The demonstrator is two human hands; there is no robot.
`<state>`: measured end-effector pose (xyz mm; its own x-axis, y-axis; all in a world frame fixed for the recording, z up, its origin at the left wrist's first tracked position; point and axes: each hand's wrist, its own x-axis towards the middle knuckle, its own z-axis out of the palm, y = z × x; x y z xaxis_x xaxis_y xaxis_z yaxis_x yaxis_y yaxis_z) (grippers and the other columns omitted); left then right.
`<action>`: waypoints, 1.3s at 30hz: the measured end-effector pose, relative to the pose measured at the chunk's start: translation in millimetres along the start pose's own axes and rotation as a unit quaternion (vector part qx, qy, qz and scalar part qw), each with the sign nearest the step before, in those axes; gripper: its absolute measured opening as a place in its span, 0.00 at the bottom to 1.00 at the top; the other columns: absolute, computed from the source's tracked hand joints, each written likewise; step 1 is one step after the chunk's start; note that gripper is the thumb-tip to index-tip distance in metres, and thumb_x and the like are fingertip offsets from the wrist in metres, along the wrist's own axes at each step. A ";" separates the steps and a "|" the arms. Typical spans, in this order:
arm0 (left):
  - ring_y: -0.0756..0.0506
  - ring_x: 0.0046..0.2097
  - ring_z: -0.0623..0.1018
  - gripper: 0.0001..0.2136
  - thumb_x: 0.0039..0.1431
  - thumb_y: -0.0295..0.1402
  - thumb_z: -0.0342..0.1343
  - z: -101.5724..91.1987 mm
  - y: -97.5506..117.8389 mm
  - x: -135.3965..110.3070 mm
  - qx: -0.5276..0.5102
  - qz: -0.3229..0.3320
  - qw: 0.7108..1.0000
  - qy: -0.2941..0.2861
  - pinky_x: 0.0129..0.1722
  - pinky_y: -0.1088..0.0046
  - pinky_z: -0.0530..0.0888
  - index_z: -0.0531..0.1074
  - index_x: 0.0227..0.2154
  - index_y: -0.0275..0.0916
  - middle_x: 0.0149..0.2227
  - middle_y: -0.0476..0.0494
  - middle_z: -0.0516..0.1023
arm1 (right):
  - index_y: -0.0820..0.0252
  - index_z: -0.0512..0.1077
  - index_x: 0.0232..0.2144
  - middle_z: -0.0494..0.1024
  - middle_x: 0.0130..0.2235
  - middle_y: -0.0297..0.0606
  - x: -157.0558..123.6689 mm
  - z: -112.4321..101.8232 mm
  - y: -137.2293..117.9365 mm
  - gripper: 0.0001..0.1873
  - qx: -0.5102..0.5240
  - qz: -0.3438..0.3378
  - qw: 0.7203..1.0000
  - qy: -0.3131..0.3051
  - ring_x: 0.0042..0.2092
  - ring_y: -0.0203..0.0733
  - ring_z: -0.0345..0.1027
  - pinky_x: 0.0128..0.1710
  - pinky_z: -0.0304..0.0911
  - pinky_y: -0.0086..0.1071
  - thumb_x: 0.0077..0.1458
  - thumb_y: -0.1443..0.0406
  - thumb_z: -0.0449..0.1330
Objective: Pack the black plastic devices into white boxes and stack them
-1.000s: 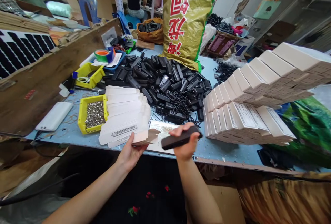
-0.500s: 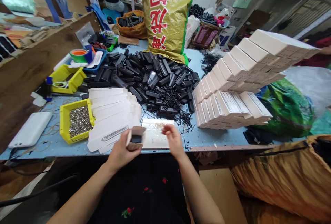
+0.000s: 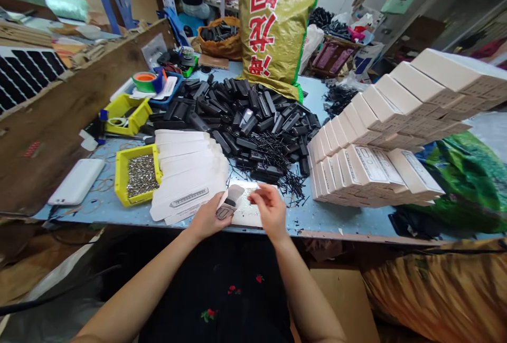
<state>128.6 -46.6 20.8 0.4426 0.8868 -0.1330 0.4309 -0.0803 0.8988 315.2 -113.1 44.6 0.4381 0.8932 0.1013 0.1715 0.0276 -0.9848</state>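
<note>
At the near edge of the table (image 3: 295, 221): my left grip (image 3: 208, 219) and right grip (image 3: 273, 208) face each other, apart, by a white sheet (image 3: 247, 219).
Left grip: narrow around a box (image 3: 225, 211), thumb and fingers on its sides; a printed side is in view, the mouth tipped up and to the right.
Black piece (image 3: 230, 201): down inside the box, only its dark end showing at the mouth.
Flap (image 3: 236, 191): white, standing up from the mouth, not folded over.
Right grip: fingers curled, thumb near the fingertips, just beside the flap; I cannot tell whether something small is pinched there.
Just changed: a second ago I had the black piece in my right grip, outside the box; by half a second ago it was inside. Since then I have turned the box so its print shows, and brought my right fingers nearer the mouth.
What it means: I judge the putting-in done and my right fingers free of the piece, with the box end still uncovered.
Flat cartons (image 3: 190, 174): fanned and overlapping, just left of my left grip.
Yellow bin (image 3: 120, 179): beside the cartons, full of metal bits (image 3: 141, 177).
Black pile (image 3: 253, 116): loose beyond both grips, thin sticks (image 3: 273, 148) at its near side.
Stacked boxes (image 3: 368, 166): to my right, in stepped rows, well apart from mine.
</note>
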 end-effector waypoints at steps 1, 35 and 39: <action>0.35 0.45 0.76 0.30 0.39 0.36 0.66 0.7 -0.8 -1.2 -0.001 -0.001 1.000 0.005 0.45 0.67 0.70 0.67 0.50 0.46 0.44 0.44 0.77 | 0.56 0.66 0.44 0.76 0.36 0.37 0.8 13.3 -2.5 0.13 -0.017 -0.032 0.999 -0.009 0.36 0.40 0.73 0.39 0.68 0.36 0.56 0.59 0.57; 0.40 0.53 0.71 0.36 0.48 0.35 0.64 -13.9 24.8 -5.4 -0.233 0.007 0.972 0.005 0.53 0.64 0.68 0.54 0.59 0.48 0.53 0.41 0.69 | 0.56 0.55 0.61 0.62 0.56 0.47 -22.4 -24.6 -21.2 0.39 -0.257 -0.168 0.951 -0.046 0.57 0.49 0.60 0.55 0.61 0.43 0.47 0.64 0.61; 0.34 0.51 0.69 0.23 0.39 0.36 0.68 -51.4 -14.6 0.7 0.011 0.028 0.992 0.121 0.56 0.59 0.63 0.72 0.42 0.44 0.43 0.40 0.73 | 0.65 0.66 0.54 0.71 0.47 0.51 22.9 -179.1 -76.2 0.30 -0.481 -0.171 0.824 0.247 0.49 0.55 0.65 0.50 0.61 0.50 0.49 0.58 0.60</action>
<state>82.2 -21.4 29.0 0.2665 0.9636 0.0233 0.4288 -0.1402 0.8924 470.2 -175.1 147.2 0.4836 0.6095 0.6282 0.8753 -0.3401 -0.3439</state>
